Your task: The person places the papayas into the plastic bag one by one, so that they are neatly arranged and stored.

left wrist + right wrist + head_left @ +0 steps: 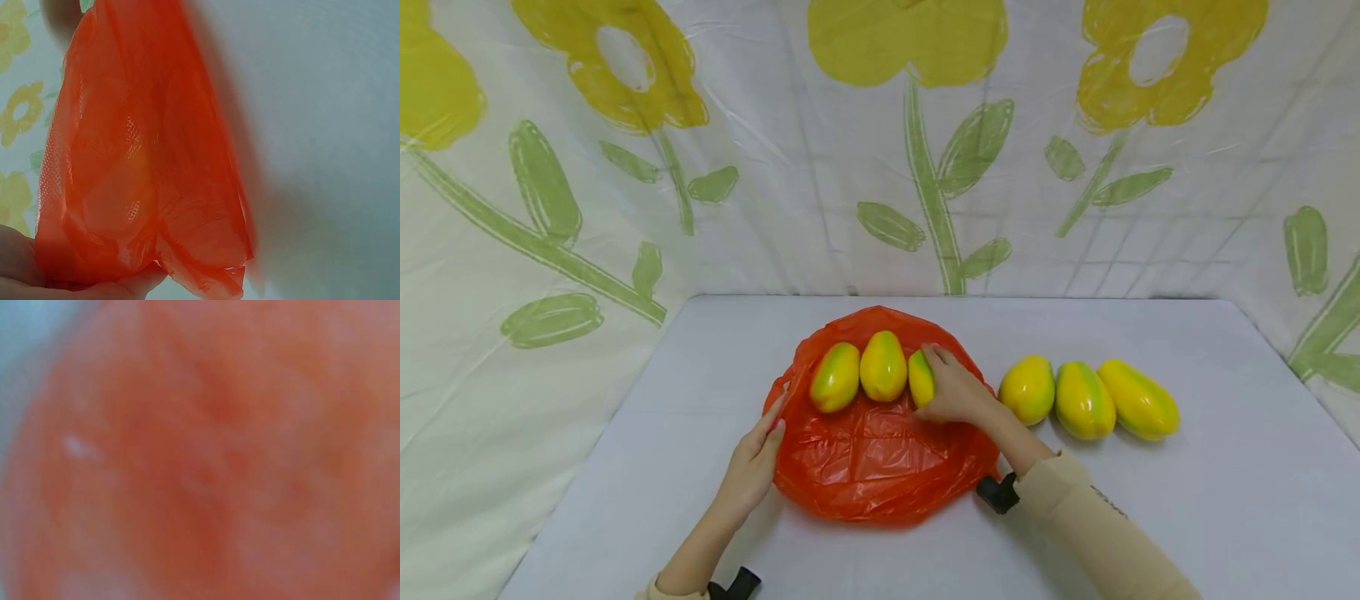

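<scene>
A red plastic bag (880,450) lies spread open on the table, its mouth facing up. Inside it, along the far side, are two glossy yellow-green papayas (883,367) next to each other. My right hand (955,390) reaches into the bag and grips a third papaya (921,379), partly hidden by the fingers. At the bag's left rim, my left hand (758,458) pinches the plastic between thumb and fingers. The left wrist view shows the thumb and fingers (119,289) on the bag's edge. Blurred red plastic (187,475) fills the right wrist view.
Three more papayas (1084,400) lie in a row on the white table (1210,500), right of the bag and beyond my right forearm. A white curtain (775,167) with yellow flowers hangs behind the table and at both sides.
</scene>
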Motion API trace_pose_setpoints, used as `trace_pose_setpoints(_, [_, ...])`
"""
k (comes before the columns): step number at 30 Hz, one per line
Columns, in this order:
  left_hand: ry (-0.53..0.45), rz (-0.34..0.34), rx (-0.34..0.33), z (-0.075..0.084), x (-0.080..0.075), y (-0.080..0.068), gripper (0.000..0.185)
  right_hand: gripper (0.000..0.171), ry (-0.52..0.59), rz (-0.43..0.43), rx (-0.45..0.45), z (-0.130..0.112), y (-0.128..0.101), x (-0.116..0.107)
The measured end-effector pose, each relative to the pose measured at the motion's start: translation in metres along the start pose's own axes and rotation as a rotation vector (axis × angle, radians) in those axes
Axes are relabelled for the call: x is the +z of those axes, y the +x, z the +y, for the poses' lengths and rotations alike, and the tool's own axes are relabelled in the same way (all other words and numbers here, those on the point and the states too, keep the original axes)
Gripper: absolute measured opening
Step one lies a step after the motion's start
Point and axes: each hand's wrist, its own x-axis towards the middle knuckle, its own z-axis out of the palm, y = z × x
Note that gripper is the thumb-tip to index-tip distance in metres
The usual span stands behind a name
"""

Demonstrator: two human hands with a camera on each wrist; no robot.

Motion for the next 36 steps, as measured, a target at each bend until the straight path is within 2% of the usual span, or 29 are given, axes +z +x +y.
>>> trace_pose_setpoints(3, [-0.006, -0.005, -0.008, 0.000, 0.000, 0.000, 0.048, 0.111, -0.012, -0.041, -0.039, 0.000, -0.002, -0.002])
trace_pose_setpoints(7, [-0.012, -0.007, -0.006, 0.000, 0.000, 0.000, 0.048, 0.107, 0.024, -0.035, -0.052, 0.000, -0.004, -0.003])
trace_pose_setpoints(12, [-0.017, -0.003, 0.002, 0.000, 0.000, 0.000, 0.048, 0.100, 0.061, 0.026, -0.023, -0.001, -0.003, 0.000])
trace_pose_setpoints(18, [-0.023, 0.000, -0.016, -0.001, 0.000, 0.000, 0.048, 0.096, 0.061, 0.104, -0.056, 0.000, 0.001, 0.003])
trace_pose_setpoints(24, [-0.026, 0.001, -0.012, -0.001, 0.001, -0.001, 0.048, 0.095, 0.085, 0.154, -0.053, 0.002, 0.004, 0.007])
trace_pose_setpoints(36, [-0.016, 0.007, -0.009, 0.000, 0.000, -0.002, 0.048, 0.099, -0.052, 0.137, -0.069, -0.002, -0.006, 0.004])
